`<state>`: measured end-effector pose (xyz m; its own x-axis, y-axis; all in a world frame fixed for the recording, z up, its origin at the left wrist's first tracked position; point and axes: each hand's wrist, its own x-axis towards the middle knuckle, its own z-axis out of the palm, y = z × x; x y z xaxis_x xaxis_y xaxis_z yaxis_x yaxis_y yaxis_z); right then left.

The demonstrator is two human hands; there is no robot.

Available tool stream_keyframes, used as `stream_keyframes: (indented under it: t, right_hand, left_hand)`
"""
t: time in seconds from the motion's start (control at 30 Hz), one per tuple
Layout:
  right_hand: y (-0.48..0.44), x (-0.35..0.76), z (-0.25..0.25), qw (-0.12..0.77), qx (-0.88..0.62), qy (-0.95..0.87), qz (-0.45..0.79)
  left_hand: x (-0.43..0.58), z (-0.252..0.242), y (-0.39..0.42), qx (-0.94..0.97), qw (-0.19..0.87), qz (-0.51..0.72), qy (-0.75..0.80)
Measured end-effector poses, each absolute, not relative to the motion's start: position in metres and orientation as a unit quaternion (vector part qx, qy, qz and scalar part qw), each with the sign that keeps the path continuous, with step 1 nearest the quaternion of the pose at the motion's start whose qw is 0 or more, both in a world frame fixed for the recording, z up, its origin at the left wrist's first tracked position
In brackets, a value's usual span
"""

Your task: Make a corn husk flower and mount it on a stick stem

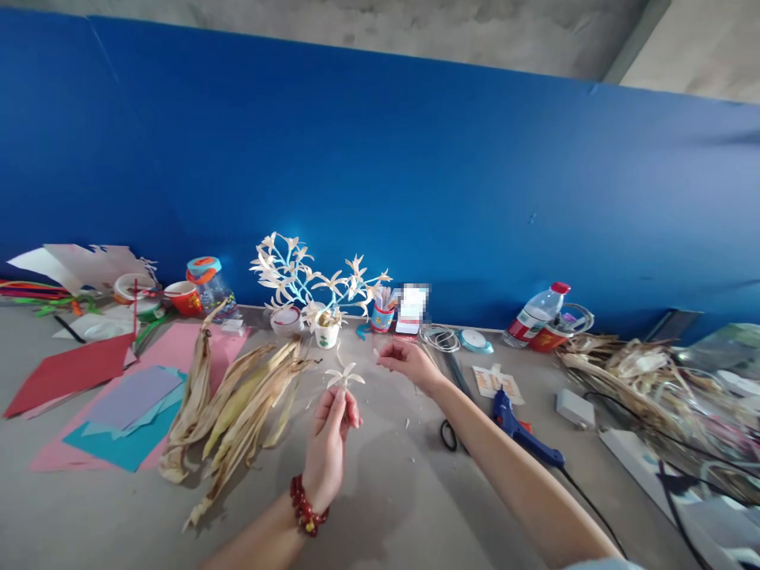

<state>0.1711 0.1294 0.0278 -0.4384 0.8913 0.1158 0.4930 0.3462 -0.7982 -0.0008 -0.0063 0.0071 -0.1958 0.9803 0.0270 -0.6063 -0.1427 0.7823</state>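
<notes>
My left hand [331, 434], with a red bead bracelet on the wrist, is closed around the stem of a small pale husk flower [344, 376] and holds it upright above the table. My right hand [407, 360] is raised a little to the right of the flower, its fingers pinched on something small and pale that I cannot make out. Behind both hands stands a white cup [326, 332] holding a branch of similar pale flowers [297, 273].
Dried corn husks [237, 404] lie left of my hands, beside coloured paper sheets [119, 404]. A blue glue gun [522, 431] and black scissors [448, 435] lie to the right, with a water bottle [534, 313], more husks [635, 372] and a blue wall [416, 174] behind.
</notes>
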Motion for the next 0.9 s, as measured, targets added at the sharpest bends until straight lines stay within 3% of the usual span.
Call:
stream_keyframes:
  t: [0.13, 0.23, 0.5, 0.7, 0.9]
  right_hand:
    - [0.064, 0.191, 0.043, 0.389, -0.348, -0.655, 0.547]
    - [0.033, 0.196, 0.047, 0.429, -0.313, -0.595, 0.604]
    - [0.01, 0.19, 0.03, 0.506, -0.314, -0.525, 0.608]
    - [-0.004, 0.198, 0.041, 0.491, -0.255, -0.532, 0.641]
    - [-0.012, 0.188, 0.054, 0.517, -0.342, -0.582, 0.526]
  left_hand:
    - [0.007, 0.007, -0.016, 0.301, 0.602, 0.67, 0.314]
    - [0.01, 0.009, -0.022, 0.317, 0.621, 0.654, 0.294]
    - [0.006, 0.011, -0.018, 0.321, 0.623, 0.656, 0.28]
    - [0.006, 0.01, -0.017, 0.311, 0.616, 0.645, 0.329]
    - [0.009, 0.011, -0.021, 0.312, 0.616, 0.633, 0.351]
